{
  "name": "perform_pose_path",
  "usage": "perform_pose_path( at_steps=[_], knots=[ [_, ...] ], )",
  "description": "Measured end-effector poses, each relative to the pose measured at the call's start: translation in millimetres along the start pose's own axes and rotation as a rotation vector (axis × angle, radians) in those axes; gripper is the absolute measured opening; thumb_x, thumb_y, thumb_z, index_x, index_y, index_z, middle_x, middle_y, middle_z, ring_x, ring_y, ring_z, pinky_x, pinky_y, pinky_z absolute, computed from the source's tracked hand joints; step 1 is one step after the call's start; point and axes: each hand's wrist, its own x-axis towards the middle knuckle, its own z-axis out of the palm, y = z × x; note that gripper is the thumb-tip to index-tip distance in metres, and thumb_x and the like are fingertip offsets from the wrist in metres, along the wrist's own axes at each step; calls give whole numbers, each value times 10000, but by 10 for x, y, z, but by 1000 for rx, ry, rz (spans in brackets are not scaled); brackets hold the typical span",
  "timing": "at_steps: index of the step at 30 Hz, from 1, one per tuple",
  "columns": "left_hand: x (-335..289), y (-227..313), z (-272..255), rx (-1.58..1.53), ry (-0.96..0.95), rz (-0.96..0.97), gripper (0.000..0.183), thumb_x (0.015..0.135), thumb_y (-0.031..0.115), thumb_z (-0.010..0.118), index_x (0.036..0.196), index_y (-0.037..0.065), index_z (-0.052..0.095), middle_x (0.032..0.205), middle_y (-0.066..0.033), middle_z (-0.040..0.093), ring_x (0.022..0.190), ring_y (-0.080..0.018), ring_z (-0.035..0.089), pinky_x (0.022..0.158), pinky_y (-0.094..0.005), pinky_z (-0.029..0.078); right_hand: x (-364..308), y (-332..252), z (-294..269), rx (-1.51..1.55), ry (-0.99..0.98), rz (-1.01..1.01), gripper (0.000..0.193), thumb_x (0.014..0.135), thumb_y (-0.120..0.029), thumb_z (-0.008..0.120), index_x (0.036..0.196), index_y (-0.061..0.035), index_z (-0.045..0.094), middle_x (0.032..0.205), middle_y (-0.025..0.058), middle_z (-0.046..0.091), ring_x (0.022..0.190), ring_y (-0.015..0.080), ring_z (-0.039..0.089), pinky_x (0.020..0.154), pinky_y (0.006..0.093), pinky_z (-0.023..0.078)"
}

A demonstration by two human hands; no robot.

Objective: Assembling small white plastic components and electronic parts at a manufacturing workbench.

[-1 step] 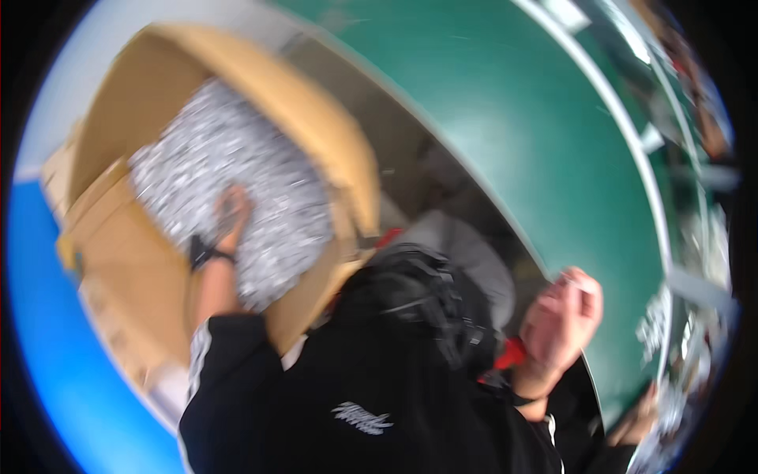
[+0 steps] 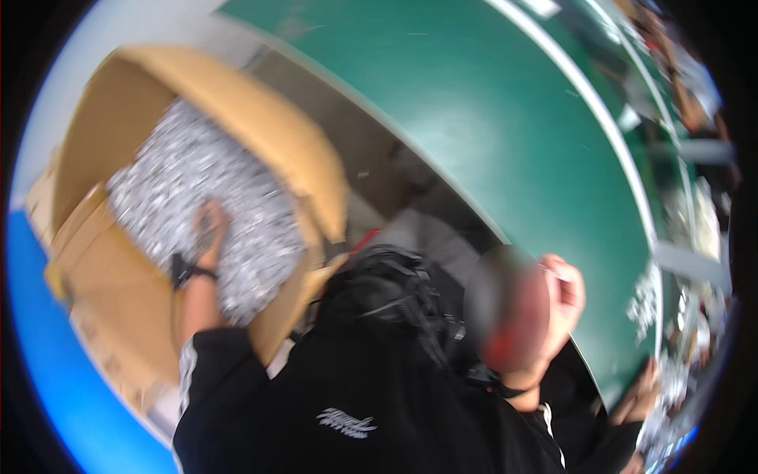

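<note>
The person's left hand (image 2: 209,229) was down inside a large cardboard box (image 2: 312,146), resting on a heap of small silvery pieces (image 2: 245,178) that spread beyond the fingers and out to both sides of them. The blur made it impossible to tell whether that hand was gripping any of the pieces or only lay against them. A black band (image 2: 186,271) circled its wrist, and the box's folded flaps (image 2: 118,276) lay just to the left of the forearm.

The right hand (image 2: 564,304) was raised well apart from the left one, by the near edge of a green counter (image 2: 505,126), with its fingers curled in. A blurred round patch covered part of it, so whether it held anything could not be told. Black straps (image 2: 426,316) lay between the two hands. To the right of the right hand, near the far edge of the counter, was a small silvery cluster (image 2: 643,304); below that, another person's hand (image 2: 643,391) showed. Blue flooring (image 2: 47,347) stretched left of the left hand.
</note>
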Motion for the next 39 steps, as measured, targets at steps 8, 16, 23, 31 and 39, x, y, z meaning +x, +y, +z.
perform_pose_path(
  at_steps=[8,16,23,31,39],
  knots=[
    [760,266,-271,-357,4,-201,216,687,143,720,788,40,558,896,-134,578,843,-313,568,742,-398,453,-18,-14,-144,-9,20,-90,100,853,53,599,938,15,635,939,120,601,724,134,587,609,253,524],
    [1279,1138,-2886,-1563,450,-175,74,895,30,585,914,21,515,891,-122,634,679,-164,618,655,-280,548,8,13,-205,103,-49,-49,101,859,43,603,953,22,634,949,127,608,728,147,595,616,253,520],
    [1422,2826,-4243,-1428,116,754,376,630,85,855,948,4,671,844,-93,646,714,-178,656,577,-246,513,-69,55,-137,222,-133,-47,83,911,-76,577,959,-14,603,958,173,584,663,169,570,560,260,497],
    [1357,3197,-4136,-1272,328,845,413,579,113,853,953,26,701,754,-24,551,600,-143,565,503,-252,460,-155,-37,-95,372,-296,-3,112,895,-76,591,953,17,617,1087,237,589,786,193,634,618,260,547],
    [1302,3231,-4184,-1553,-251,891,576,670,-31,778,1213,-31,586,825,-64,604,640,-124,585,542,-247,506,-142,-44,-158,479,-169,165,130,923,-66,565,1014,12,615,1013,125,627,739,124,622,565,228,530]
  ],
)
